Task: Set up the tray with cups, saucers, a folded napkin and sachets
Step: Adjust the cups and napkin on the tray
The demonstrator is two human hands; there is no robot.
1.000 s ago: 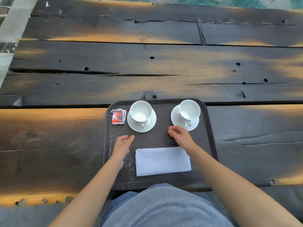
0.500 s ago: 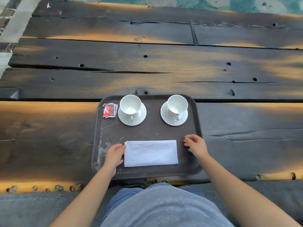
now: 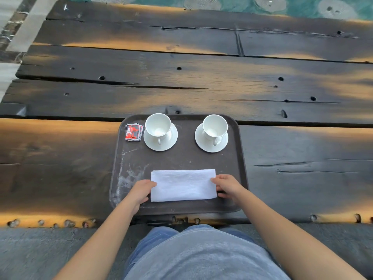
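Though view blurs, napkin (image 3: 183, 184) white, rectangular; apparently folded flat.

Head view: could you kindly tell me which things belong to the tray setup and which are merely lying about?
Job: tray, left cup, right cup, left saucer, right saucer, folded napkin, sachets, left hand and right hand at the napkin's ends.
Just there: wooden table, patterned green floor beyond it.

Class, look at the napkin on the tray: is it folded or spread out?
Folded: the napkin lies as a compact, flat rectangle on the tray, left hand and right hand at its short ends.
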